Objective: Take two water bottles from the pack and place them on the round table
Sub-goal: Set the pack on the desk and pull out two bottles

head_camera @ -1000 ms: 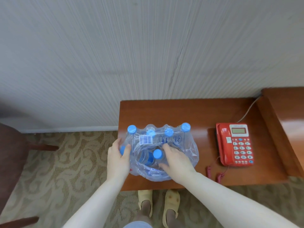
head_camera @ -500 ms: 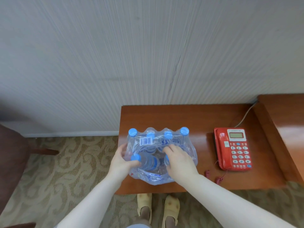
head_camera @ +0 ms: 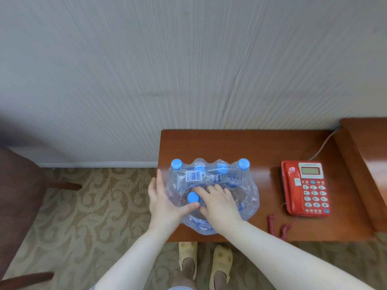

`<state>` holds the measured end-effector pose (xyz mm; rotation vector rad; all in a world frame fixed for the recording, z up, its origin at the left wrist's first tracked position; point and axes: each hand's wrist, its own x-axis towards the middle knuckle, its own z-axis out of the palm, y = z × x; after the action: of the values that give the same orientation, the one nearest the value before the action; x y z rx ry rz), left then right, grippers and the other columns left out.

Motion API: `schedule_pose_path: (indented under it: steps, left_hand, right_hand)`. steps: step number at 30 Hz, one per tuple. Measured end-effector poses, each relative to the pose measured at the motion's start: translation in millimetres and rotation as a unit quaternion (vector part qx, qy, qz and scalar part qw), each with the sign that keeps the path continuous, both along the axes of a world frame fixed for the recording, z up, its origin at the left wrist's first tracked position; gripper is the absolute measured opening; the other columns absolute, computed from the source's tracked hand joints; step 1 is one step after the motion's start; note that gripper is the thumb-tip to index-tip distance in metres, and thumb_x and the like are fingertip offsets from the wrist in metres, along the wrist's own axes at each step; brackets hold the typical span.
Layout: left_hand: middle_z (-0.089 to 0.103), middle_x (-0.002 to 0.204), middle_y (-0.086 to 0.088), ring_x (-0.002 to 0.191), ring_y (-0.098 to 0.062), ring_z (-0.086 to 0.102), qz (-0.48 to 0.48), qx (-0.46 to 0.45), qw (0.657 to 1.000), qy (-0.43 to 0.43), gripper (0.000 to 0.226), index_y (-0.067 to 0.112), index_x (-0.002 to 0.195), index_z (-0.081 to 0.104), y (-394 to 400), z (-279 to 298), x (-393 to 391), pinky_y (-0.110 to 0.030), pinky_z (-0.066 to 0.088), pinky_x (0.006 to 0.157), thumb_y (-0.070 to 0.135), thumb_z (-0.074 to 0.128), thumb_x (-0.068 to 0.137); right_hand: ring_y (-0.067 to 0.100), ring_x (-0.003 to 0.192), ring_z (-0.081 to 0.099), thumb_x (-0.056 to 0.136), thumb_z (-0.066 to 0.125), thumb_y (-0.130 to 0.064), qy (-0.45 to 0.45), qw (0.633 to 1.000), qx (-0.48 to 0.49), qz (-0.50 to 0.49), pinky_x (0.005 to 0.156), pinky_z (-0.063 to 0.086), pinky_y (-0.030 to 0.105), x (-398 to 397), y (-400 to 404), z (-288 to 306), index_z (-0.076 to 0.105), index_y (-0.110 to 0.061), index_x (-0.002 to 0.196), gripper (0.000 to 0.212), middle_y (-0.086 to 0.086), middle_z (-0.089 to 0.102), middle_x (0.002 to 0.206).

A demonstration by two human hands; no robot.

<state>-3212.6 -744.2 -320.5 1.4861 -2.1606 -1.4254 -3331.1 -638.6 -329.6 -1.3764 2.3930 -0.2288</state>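
Observation:
A shrink-wrapped pack of water bottles (head_camera: pixel 211 176) stands on the left end of a wooden desk (head_camera: pixel 261 147), with several blue caps along its back row. Its front is torn open. One loose bottle, shown by its blue cap (head_camera: pixel 193 197), sits in the opening between my hands. My left hand (head_camera: pixel 165 203) wraps the pack's left side, thumb pressed on that bottle just under the cap. My right hand (head_camera: pixel 218 203) lies palm down in the opening right of the cap, fingers spread over the wrap; what lies under the palm is hidden.
A red telephone (head_camera: pixel 305 188) with a coiled cord (head_camera: pixel 278 226) lies on the desk's right part, beside a raised wooden ledge (head_camera: pixel 368 147). The wall is right behind the desk. A dark chair (head_camera: pixel 18 195) stands at the left on patterned carpet. My slippered feet (head_camera: pixel 205 260) are below the desk edge.
The loose bottle's cap has shifted right into the middle of the opening. My right hand slid forward over the wrap, and my left hand moved in closer to the cap.

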Motion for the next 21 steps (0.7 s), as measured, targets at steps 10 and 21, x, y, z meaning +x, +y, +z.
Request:
schedule_pose_path:
  steps: [10,21]
  left_hand:
    - [0.069,0.093,0.007,0.083,-0.018,0.065,-0.323,-0.331,0.884,-0.066,0.040,0.026,0.122,0.066,11,5,-36,-0.028,0.031,0.071,0.045,0.064,0.086]
    - [0.065,0.082,0.002,0.075,-0.024,0.062,-0.372,-0.258,0.879,-0.151,0.024,0.022,0.099,0.045,20,11,-51,-0.030,0.036,0.060,0.041,0.053,0.087]
  right_hand:
    - [0.021,0.080,0.063,0.086,0.051,-0.052,0.015,0.997,0.053,-0.057,0.057,0.038,0.030,-34,25,22,0.054,-0.021,0.102,0.035,-0.002,0.061,0.096]
    - [0.019,0.088,0.055,0.081,0.072,-0.024,-0.038,0.995,0.033,-0.091,0.064,0.036,0.026,-39,54,26,0.049,-0.022,0.116,0.042,-0.001,0.053,0.108]
